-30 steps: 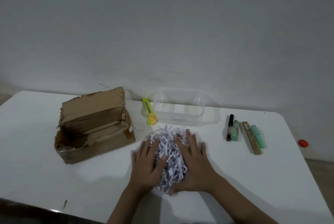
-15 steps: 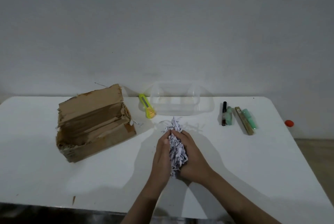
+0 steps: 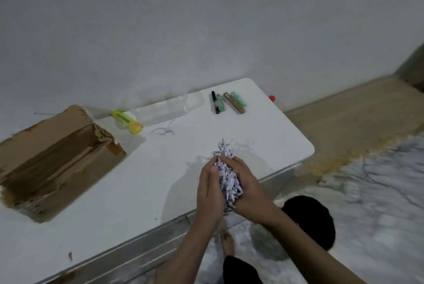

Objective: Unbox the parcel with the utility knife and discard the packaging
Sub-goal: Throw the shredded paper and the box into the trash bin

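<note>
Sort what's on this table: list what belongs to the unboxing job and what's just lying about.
Job: shredded paper, held by left hand and right hand; cardboard box; utility knife.
Lying about: clear tray; cosmetic tubes; stray shreds.

No text can be read anywhere — the shredded paper (image 3: 227, 180) at lower centre carries dark print marks, far too small and blurred to decipher.

Cardboard box (image 3: 55, 160): left end cut off by frame edge. Shredded paper (image 3: 227, 178): lower part hidden between cupped left hand (image 3: 210, 192) and right hand (image 3: 249, 188). Clear container (image 3: 169, 109): outline blurred. Small items (image 3: 229, 102) at table corner: type not determinable.
</note>
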Tool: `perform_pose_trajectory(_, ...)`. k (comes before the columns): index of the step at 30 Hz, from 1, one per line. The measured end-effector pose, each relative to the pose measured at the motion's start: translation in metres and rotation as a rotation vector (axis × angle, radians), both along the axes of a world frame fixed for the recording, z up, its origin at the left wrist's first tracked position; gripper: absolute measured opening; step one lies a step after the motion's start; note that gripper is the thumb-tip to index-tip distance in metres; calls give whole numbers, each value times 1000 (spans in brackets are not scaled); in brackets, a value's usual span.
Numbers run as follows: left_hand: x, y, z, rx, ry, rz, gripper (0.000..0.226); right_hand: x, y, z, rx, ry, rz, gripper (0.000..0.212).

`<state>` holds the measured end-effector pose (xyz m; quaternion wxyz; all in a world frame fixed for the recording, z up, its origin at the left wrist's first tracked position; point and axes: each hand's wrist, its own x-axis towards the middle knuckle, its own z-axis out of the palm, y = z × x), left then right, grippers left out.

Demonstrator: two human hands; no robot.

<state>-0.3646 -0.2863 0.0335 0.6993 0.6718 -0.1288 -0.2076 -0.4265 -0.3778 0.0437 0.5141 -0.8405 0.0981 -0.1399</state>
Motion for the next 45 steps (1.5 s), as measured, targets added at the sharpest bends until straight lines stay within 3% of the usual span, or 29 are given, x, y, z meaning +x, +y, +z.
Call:
perform_pose_trajectory(5,-58,-37,-3,-48,83,-247,33,-80,-22,4,0,45,-249,76)
perform_pose_trajectory(9,-101,-67,-7,-2,31,-416,36,-138,-39,4,34,46,-408,70)
perform_pose_trajectory(16,-157,-131,-27,172,93,-598,22,-218,-91,-17,318,170,-417,92)
perform_pose_trajectory(20,-189,-185,-42,266,177,-618,22,-257,-139,-32,527,178,-437,92)
perform_pose_trajectory(26,-232,-269,-91,484,191,-672,22,-291,-207,-90,834,121,-727,59)
perform_pose_trajectory(34,-236,-355,-249,811,494,-634,67,-293,-283,-192,958,268,-947,22)
perform_pose_trajectory(35,-230,-364,-277,836,518,-643,68,-293,-294,-207,970,313,-928,23)
perform_pose_trajectory(36,-225,-373,-296,855,521,-651,67,-294,-306,-226,979,375,-917,41)
perform_pose_trajectory(38,-221,-390,-292,897,454,-692,67,-297,-326,-257,959,535,-926,94)
perform_pose_trajectory(39,-218,-396,-293,925,392,-715,68,-299,-334,-273,945,596,-921,109)
perform_pose_trajectory(43,-207,-402,-303,956,300,-761,63,-311,-347,-330,939,666,-961,123)
perform_pose_trajectory(45,-208,-400,-281,933,296,-767,49,-313,-343,-342,937,634,-1000,108)
